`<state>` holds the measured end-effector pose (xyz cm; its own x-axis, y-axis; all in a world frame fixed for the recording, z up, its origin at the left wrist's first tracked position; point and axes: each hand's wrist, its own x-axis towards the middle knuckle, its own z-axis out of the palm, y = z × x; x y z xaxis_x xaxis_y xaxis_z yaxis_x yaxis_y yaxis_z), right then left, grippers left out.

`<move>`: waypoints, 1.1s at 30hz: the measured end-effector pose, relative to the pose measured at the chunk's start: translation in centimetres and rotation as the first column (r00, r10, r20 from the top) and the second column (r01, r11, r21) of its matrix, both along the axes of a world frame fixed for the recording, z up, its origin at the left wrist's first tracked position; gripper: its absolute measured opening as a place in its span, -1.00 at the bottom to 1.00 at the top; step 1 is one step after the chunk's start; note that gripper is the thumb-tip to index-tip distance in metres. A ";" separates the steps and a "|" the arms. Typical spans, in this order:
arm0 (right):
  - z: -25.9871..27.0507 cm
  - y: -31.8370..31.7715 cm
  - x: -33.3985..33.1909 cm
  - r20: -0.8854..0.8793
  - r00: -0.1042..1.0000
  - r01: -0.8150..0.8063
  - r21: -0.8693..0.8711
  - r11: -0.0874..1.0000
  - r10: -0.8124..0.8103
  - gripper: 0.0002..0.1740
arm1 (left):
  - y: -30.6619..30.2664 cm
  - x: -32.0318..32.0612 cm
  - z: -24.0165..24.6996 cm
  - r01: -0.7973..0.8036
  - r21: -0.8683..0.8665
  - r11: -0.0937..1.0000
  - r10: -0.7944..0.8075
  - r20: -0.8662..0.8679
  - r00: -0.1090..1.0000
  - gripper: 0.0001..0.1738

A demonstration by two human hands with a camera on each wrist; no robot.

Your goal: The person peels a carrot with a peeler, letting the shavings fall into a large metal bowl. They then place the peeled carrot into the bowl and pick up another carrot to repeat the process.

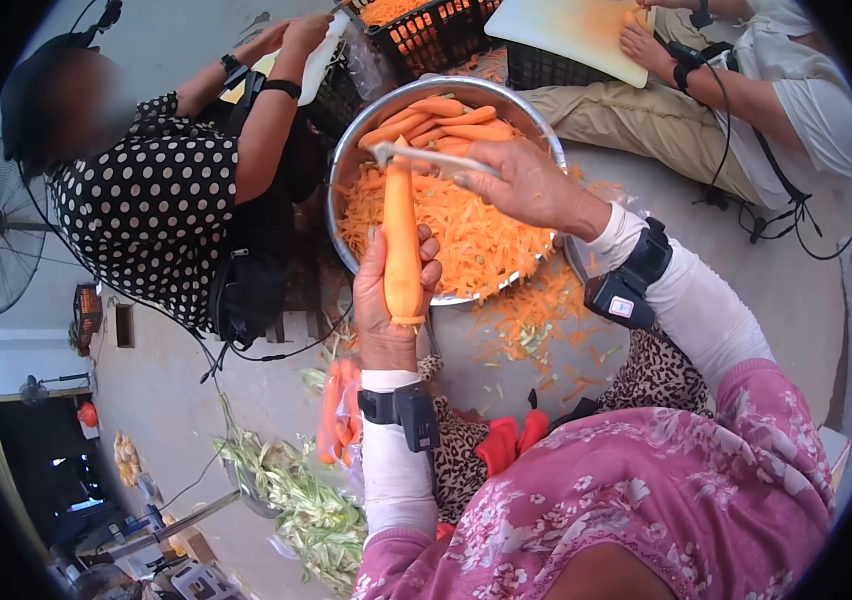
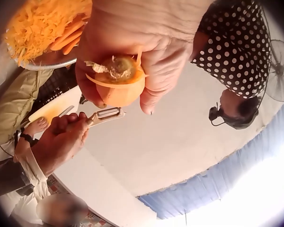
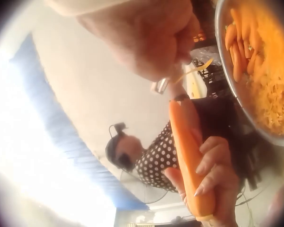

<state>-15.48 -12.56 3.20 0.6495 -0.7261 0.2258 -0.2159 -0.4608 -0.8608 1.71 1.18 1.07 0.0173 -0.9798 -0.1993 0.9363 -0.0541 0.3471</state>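
Observation:
My left hand point(image 1: 398, 285) grips a large carrot point(image 1: 402, 240) near its thick end, tip pointing up and away. Its skin looks smooth and bright along the side that shows. In the left wrist view the carrot's stem end point(image 2: 120, 69) has a curled strip of peel on it. My right hand point(image 1: 536, 185) holds a pale-handled peeler point(image 1: 436, 158), whose head is by the carrot's tip. The peeler's slotted blade point(image 2: 109, 112) shows in the left wrist view. Below both hands is a metal basin point(image 1: 337, 215) with peeled carrots point(image 1: 441, 118) and heaped orange peelings point(image 1: 456, 235).
A person in a polka-dot top point(image 1: 146, 200) sits at left, another in light trousers point(image 1: 636, 125) at right beside a white cutting board point(image 1: 566, 30). Black crates point(image 1: 436, 40) stand behind the basin. Bagged carrots point(image 1: 338, 410) and pale green leaves point(image 1: 316, 510) lie on the floor.

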 end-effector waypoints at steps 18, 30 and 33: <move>-2.7 -4.7 0.3 -0.014 0.978 0.195 -0.288 0.937 -0.208 -0.76 | -1.0 -0.2 0.2 0.063 -0.031 0.998 -0.058 0.145 0.988 -0.59; 0.1 2.9 0.0 -0.062 0.947 -0.313 0.035 0.949 0.315 -0.71 | 0.2 -0.3 0.1 -0.134 0.097 0.986 0.117 0.164 0.979 -0.59; -0.6 2.1 0.4 -0.032 0.993 -0.114 -0.083 0.990 0.112 -0.71 | 0.6 -0.2 -0.2 -0.072 0.003 0.997 0.071 0.137 0.988 -0.60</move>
<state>-15.08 -10.49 2.58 0.7331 -0.6265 0.2647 -0.1808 -0.5547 -0.8122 1.53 1.76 0.92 0.1153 -0.9735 -0.1977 0.8815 0.0085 0.4720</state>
